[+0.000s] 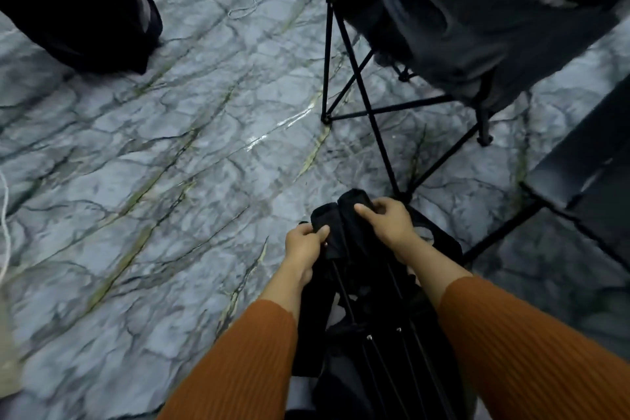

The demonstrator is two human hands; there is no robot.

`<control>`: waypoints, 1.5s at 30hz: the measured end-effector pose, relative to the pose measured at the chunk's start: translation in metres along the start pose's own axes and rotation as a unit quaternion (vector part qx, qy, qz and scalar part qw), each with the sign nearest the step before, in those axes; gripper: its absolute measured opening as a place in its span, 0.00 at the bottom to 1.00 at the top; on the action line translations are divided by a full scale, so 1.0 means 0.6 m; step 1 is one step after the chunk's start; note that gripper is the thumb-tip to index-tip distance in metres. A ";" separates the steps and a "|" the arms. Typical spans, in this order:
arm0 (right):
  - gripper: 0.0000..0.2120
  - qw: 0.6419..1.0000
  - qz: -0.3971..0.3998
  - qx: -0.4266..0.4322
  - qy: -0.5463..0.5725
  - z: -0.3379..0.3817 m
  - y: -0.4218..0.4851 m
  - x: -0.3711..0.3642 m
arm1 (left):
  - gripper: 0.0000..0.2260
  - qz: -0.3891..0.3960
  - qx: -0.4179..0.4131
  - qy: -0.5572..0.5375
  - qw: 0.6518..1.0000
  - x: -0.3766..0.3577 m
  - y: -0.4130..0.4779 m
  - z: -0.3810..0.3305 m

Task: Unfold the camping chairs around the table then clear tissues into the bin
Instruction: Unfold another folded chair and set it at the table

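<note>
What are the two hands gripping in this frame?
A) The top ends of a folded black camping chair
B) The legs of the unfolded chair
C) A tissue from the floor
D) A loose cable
A: the left hand and right hand each grip a fabric-covered top end of the folded chair, whose poles are bunched together; the unfolded chair stands untouched beyond it.

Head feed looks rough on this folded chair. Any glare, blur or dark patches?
Head view: a glare streak on the glossy floor; blur smears the unfolded chair top right; the folded chair is dim, its fabric detail lost; left hand and right hand gripping it are fairly sharp.
</note>
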State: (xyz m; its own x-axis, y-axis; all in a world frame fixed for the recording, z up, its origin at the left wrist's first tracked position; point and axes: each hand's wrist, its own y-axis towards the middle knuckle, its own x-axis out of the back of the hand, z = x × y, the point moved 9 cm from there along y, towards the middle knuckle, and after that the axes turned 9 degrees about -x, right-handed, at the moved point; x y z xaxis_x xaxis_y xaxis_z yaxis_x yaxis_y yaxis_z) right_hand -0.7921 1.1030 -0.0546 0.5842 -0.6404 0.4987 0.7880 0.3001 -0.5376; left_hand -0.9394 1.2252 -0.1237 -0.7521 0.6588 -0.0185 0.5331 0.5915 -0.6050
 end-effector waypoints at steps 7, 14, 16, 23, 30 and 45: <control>0.13 0.997 0.069 0.026 -0.027 0.109 -0.286 0.149 | 0.07 0.063 -0.023 0.041 0.997 0.004 -0.288 -0.184; 0.20 1.000 0.017 0.026 0.003 0.135 -0.586 0.298 | 0.12 0.149 -0.096 0.160 0.971 -0.020 -0.553 -0.291; 0.20 1.000 -0.006 0.020 0.011 0.123 -0.664 0.340 | 0.12 0.183 -0.119 0.176 0.960 -0.042 -0.628 -0.320; 0.15 0.991 -0.120 0.017 0.049 0.080 -0.891 0.489 | 0.11 0.291 -0.208 0.259 0.897 -0.139 -0.843 -0.386; 0.14 0.944 -0.306 -0.046 0.115 -0.024 -1.085 0.610 | 0.13 0.377 -0.347 0.373 0.774 -0.184 -0.962 -0.458; 0.25 0.881 -0.438 -0.139 0.111 -0.140 -1.343 0.526 | 0.20 0.391 -0.438 0.506 0.632 0.035 -0.937 -0.550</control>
State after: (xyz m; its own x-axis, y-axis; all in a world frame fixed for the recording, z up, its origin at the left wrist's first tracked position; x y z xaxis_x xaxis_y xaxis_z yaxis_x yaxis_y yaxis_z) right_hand -1.2589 0.5997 0.4787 -0.3017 -0.6719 0.6764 0.8215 -0.5432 -0.1731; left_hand -1.1266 1.0600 0.4789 0.2697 0.6069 0.7476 0.9319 -0.3601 -0.0439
